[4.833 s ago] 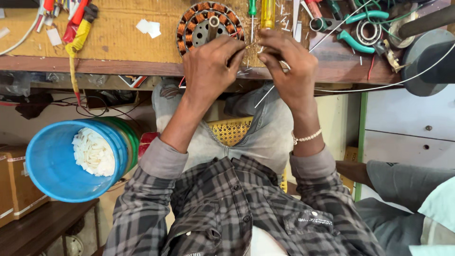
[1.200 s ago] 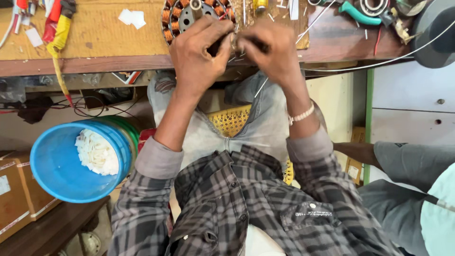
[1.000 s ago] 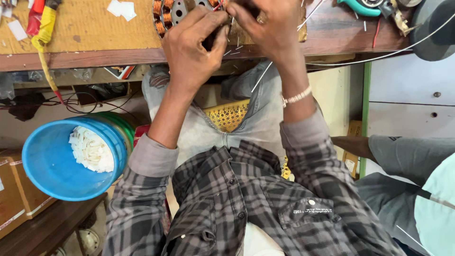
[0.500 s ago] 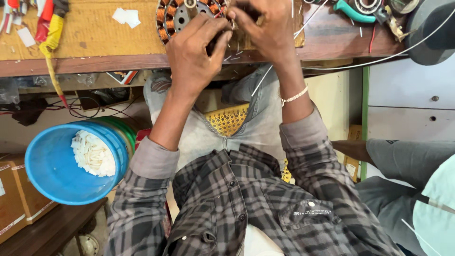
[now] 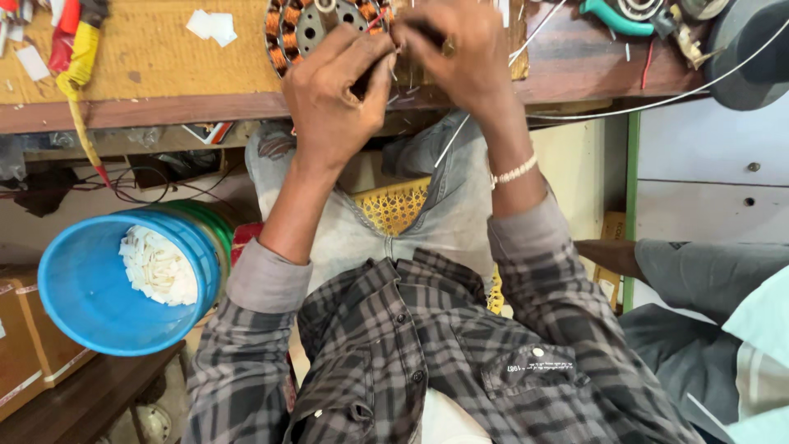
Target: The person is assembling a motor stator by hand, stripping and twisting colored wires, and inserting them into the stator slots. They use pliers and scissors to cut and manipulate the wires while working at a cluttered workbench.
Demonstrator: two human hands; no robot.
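A round motor stator (image 5: 306, 31) with copper windings lies on the wooden workbench (image 5: 148, 107) at the top of view. My left hand (image 5: 341, 99) rests against its near right edge, fingers curled around something small and dark that I cannot make out. My right hand (image 5: 460, 53) is beside it, fingers pinched together at the stator's right side; a thin white wire (image 5: 450, 141) trails down from it. What the fingers pinch is hidden. A beaded bracelet (image 5: 514, 172) sits on my right wrist.
A blue bucket (image 5: 94, 288) holding white paper scraps stands at lower left. Red and yellow handled tools (image 5: 72, 49) lie at the bench's left, green pliers (image 5: 612, 16) at the right. A yellow woven stool (image 5: 394, 205) shows between my legs. Another person's leg (image 5: 699, 271) is at right.
Both hands have stayed together at the stator's right edge, shifting slightly as the fingers work. The view has drifted a little; the stator stays in place.
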